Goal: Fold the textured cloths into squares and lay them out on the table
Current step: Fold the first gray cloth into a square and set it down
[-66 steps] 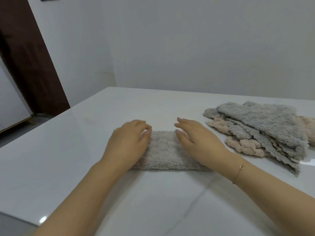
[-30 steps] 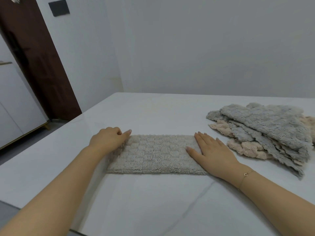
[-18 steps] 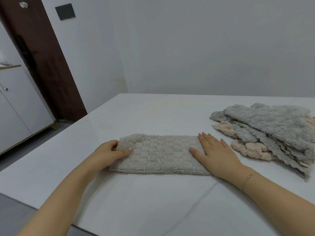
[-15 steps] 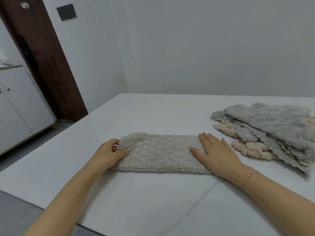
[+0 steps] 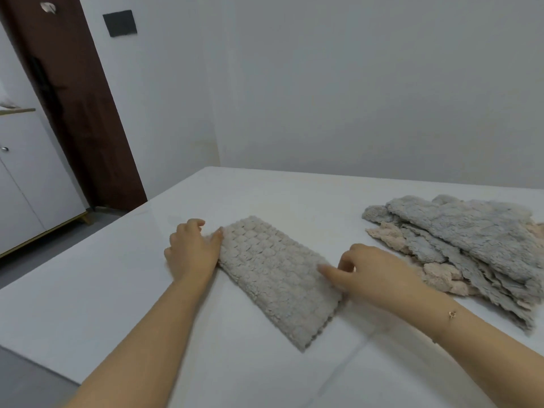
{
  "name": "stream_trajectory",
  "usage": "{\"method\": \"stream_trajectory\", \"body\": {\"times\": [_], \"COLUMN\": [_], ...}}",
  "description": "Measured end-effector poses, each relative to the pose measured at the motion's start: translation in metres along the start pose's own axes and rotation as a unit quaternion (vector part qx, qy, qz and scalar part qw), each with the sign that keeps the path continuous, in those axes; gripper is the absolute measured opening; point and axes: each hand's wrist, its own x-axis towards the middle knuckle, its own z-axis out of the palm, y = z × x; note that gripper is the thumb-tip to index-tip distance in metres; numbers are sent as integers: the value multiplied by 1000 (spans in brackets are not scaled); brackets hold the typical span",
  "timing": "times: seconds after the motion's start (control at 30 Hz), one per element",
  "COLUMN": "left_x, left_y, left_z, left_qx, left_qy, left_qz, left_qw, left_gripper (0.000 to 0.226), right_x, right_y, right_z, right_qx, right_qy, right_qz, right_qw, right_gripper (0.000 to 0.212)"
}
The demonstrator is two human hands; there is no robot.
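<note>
Your left hand (image 5: 191, 251) covers the far-left corner of the folded cloth (image 5: 276, 278), so you cannot see how your fingers take it there. Your right hand (image 5: 374, 278) hides the cloth's right edge, and its thumb is blurred. Right of your right hand, the pile of cloths (image 5: 459, 248) is cut by the picture's right edge; the lower cloths show only their edges, so you cannot count them. Both your forearms leave the picture at the bottom. Left of your left hand, the counter (image 5: 88, 290) ends at the left edge.
</note>
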Motion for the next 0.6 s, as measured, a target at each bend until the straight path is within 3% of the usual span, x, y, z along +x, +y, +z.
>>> {"method": "stream_trajectory", "body": {"times": [0.1, 0.17, 0.3, 0.4, 0.5, 0.6], "left_x": [-20, -30, -35, -36, -38, -38], "left_y": [-13, -15, -2, 4, 8, 9], "left_z": [-21, -27, -19, -13, -12, -15], "left_qx": [-26, 35, 49, 45, 34, -29], "left_qy": [-20, -70, -124, -169, -200, -229], "left_qz": [-42, -37, -20, -1, 20, 16], "left_qw": [999, 996, 991, 985, 979, 973], "left_gripper": [35, 43, 51, 50, 43, 51], "right_x": [18, 36, 72, 85, 91, 89], "right_y": [14, 18, 8, -11, -25, -25], "right_z": [-3, -3, 9, 16, 21, 24], "right_qx": [82, 154, 296, 276, 233, 236], "right_qy": [-15, -61, -100, -109, -131, -114], "right_qz": [15, 19, 58, 39, -2, -3], "right_qw": [996, 986, 948, 954, 964, 965], "right_gripper": [45, 32, 49, 70, 52, 49]}}
